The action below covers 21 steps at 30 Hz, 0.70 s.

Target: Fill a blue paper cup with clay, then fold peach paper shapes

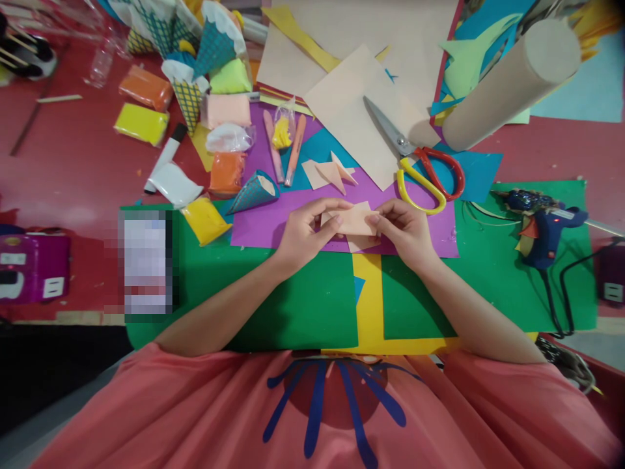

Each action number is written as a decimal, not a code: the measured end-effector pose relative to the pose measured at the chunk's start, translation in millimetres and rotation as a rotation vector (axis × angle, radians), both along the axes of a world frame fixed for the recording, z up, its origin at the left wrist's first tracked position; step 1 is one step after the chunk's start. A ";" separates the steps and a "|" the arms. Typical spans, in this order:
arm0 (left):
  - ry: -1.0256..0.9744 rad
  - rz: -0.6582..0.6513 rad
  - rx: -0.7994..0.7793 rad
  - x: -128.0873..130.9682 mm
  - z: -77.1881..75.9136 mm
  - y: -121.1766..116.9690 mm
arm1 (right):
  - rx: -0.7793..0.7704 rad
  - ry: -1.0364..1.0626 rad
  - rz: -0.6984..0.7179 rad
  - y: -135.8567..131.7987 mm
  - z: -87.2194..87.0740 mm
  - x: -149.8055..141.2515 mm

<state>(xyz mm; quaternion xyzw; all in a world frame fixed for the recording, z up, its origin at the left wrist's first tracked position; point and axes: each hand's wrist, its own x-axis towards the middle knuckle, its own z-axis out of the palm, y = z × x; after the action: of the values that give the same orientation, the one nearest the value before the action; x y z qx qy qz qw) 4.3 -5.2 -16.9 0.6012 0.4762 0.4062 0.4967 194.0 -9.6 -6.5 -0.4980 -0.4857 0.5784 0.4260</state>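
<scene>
Between my two hands is a small peach piece of paper [358, 220], held above a purple sheet [263, 225]. My left hand [312, 228] pinches its left end between thumb and fingers. At the right end, my right hand [403, 228] grips it the same way. Another bit of peach paper [362, 243] shows just below the held piece. Just beyond my hands lie folded peach paper scraps [334, 172]. Large scissors [407, 150] with one red and one yellow handle rest to the upper right, blades slightly apart, partly on a peach sheet [351, 111].
A blue glue gun [549, 234] with a black cord lies on green sheets [488, 286] at right. A peach paper cylinder [512, 85] leans behind. Several clay packets [141, 124], patterned paper cones [222, 39], a marker [166, 156] and a small cone [256, 190] occupy the left.
</scene>
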 end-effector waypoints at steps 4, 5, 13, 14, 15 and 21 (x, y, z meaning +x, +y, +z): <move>-0.004 -0.007 0.012 0.1 0.2 -0.8 | 0.014 -0.004 0.009 0.0 0.1 0.5; -0.001 -0.010 0.018 0.0 0.1 -1.0 | 0.015 -0.008 0.011 0.0 0.3 0.5; -0.019 -0.019 0.036 -0.9 -5.6 0.4 | 0.023 -0.032 0.006 0.1 1.5 -0.5; -0.021 -0.015 0.034 -0.8 -6.0 0.3 | 0.025 -0.033 0.008 0.1 1.4 -0.4; -0.021 -0.010 0.035 -0.5 -6.1 0.0 | 0.029 -0.033 0.008 0.0 1.4 -0.4; -0.001 0.028 0.127 2.0 -2.9 -4.3 | 0.040 -0.011 0.003 -1.0 2.8 -0.5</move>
<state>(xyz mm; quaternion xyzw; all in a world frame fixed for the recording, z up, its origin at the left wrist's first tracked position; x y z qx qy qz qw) 6.3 -9.5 -19.8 0.6245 0.4575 0.4431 0.4521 193.5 -10.6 -3.7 -0.4919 -0.5005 0.5664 0.4322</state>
